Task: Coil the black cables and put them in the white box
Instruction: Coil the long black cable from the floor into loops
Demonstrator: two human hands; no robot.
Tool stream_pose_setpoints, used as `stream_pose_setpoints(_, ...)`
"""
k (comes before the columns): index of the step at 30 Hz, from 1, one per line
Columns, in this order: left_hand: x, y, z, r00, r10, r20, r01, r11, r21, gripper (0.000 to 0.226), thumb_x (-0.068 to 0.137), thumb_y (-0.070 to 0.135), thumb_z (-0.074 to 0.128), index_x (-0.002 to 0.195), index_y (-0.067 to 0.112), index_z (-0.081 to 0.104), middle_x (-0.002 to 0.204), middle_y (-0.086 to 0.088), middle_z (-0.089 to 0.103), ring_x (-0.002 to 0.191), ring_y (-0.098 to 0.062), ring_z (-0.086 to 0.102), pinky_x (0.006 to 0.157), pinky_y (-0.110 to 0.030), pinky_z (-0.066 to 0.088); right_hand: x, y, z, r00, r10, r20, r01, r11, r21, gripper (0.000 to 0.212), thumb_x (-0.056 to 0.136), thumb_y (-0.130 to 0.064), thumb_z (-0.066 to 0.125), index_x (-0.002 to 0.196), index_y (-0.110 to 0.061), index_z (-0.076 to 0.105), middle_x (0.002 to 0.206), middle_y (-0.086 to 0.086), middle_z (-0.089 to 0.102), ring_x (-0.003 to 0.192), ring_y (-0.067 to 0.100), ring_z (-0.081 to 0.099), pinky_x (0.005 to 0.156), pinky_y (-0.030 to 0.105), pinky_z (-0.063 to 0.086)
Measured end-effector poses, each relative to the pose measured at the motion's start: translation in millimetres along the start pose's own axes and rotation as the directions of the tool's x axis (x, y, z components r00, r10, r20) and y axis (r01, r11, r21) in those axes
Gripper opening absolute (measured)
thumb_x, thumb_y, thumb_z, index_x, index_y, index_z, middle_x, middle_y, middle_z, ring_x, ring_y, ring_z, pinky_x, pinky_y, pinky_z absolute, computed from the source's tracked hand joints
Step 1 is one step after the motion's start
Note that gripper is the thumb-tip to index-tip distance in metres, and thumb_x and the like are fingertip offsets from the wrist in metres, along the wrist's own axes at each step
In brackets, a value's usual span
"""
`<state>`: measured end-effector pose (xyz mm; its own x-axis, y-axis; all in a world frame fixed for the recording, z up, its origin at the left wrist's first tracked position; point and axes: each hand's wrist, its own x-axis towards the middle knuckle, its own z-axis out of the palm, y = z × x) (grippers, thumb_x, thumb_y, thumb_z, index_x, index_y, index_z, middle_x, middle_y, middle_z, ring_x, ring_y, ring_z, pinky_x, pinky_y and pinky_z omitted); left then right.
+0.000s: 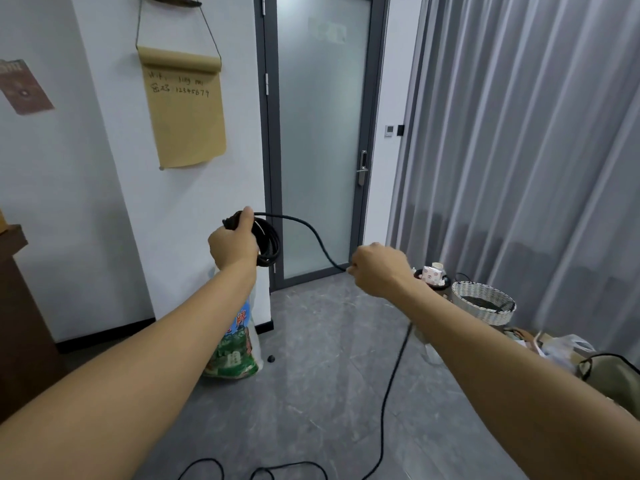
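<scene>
both hands (232, 249) (379, 270) raised, outstretched, gripping the black cable (313, 233).

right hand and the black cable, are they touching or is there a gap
Touching. The head view shows the right hand with fingers curled round the black cable, which enters the fist and hangs out below it to the floor.

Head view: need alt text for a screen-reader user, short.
A person's left hand grips a coil of black cable, while the right hand pinches the free run of it, which trails down across the grey tiled floor. Behind stand a frosted glass door and a white woven basket.
</scene>
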<state>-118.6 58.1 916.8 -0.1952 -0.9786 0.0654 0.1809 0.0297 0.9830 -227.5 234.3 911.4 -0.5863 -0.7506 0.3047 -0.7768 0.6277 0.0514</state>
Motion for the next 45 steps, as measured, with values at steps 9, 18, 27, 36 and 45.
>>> stream_pose_setpoints(9,-13,1,7,0.91,0.367,0.194,-0.415,0.814,0.407,0.05,0.085,0.053,0.057,0.083,0.003,0.058,0.082,-0.012,0.062,0.082,-0.033,0.059,0.077,-0.042,0.051,10,-51,-47,0.899,-0.432,-0.068,0.43,0.845,0.319,0.021,0.094,-0.023,0.052,0.101,-0.013,0.069,0.1,0.0,0.066,0.086,0.018,0.057,0.077,0.034,0.049)
stream_pose_setpoints(18,-33,6,2,0.796,0.144,0.589,-0.257,0.96,0.112,0.049,0.091,0.045,0.052,0.055,0.012,0.051,0.043,0.0,0.05,0.035,-0.007,0.045,0.039,-0.015,0.035,20,-36,-44,0.963,-0.195,-0.185,0.269,0.699,0.662,0.024,0.096,-0.021,0.051,0.081,-0.005,0.062,0.065,-0.001,0.054,0.056,0.007,0.043,0.053,0.011,0.035)
stream_pose_setpoints(27,-32,-2,-2,0.627,-0.04,0.778,-0.062,0.993,0.102,0.034,0.085,0.031,0.064,0.054,0.019,0.059,0.041,0.005,0.034,0.039,-0.009,0.031,0.047,-0.019,0.033,29,-12,-21,0.993,0.11,0.032,-0.092,0.598,0.797,0.047,0.07,-0.048,0.075,0.062,-0.006,0.055,0.051,-0.002,0.042,0.051,0.012,0.037,0.053,0.028,0.034)
stream_pose_setpoints(36,7,-15,-23,0.858,-0.049,0.511,-0.035,0.988,0.153,0.029,0.076,0.019,0.076,0.06,0.013,0.053,0.038,0.008,0.035,0.035,-0.008,0.029,0.043,-0.019,0.031,13,37,13,0.941,0.281,0.187,-0.294,0.41,0.864,0.03,0.084,-0.025,0.069,0.079,0.004,0.066,0.059,0.004,0.051,0.053,0.014,0.039,0.05,0.024,0.035)
stream_pose_setpoints(45,47,-17,-56,0.996,-0.013,0.093,-0.008,0.975,0.222,0.033,0.073,0.029,0.079,0.068,0.006,0.055,0.059,-0.005,0.05,0.05,-0.018,0.044,0.059,-0.028,0.04,1,64,40,0.891,0.427,0.153,-0.36,0.462,0.811,0.015,0.084,-0.019,0.068,0.085,-0.004,0.069,0.066,0.003,0.058,0.066,0.017,0.05,0.063,0.028,0.041)
